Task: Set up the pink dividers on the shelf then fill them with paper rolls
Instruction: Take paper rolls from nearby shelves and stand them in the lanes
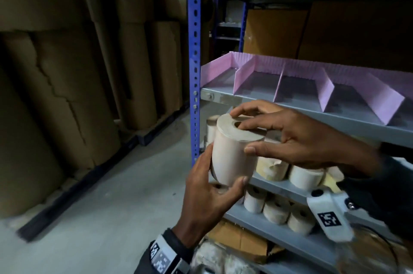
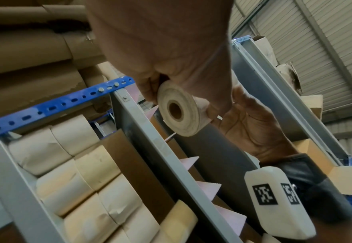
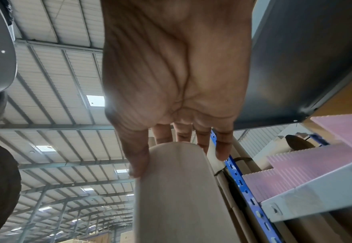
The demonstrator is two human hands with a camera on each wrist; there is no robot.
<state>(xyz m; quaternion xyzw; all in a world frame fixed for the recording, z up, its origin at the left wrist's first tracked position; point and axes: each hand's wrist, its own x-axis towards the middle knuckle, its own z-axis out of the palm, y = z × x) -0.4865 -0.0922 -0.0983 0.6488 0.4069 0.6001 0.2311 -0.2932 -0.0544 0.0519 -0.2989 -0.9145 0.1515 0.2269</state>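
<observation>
Warehouse aisle, grey concrete floor (image 1: 93, 195), large brown kraft-wrapped paper drums (image 1: 58, 99) stacked along the left. On the right, a metal rack with a blue perforated upright (image 1: 194, 68) and grey steel shelves (image 1: 348, 121). Pink corrugated plastic dividers (image 1: 326, 90) stand on the middle grey shelf, upright fins running front to back from a pink back strip; the compartments between them hold no rolls in the head view. One cream-white paper roll with a hollow cardboard core (image 1: 234, 153) is held in the air in front of the rack, just below the front edge of the divider shelf, tilted slightly, core opening facing up and towards the camera. Left hand (image 1: 210, 197) grips the roll from below: thumb curled round the lower right side, fingers round the far left side; the left wrist view shows the fingers wrapped on its rim with the core hole visible. Right hand (image 1: 297, 137) holds the roll from above: fingertips resting on the top face beside the core hole, thumb pressed on the side wall; the right wrist view shows the thumb lying against the roll's curved surface. Further cream paper rolls (image 1: 290, 213) stand packed upright on the two lower grey shelves, behind and beneath the hands. White tagged wrist cameras (image 1: 330, 217) on both wrists.
</observation>
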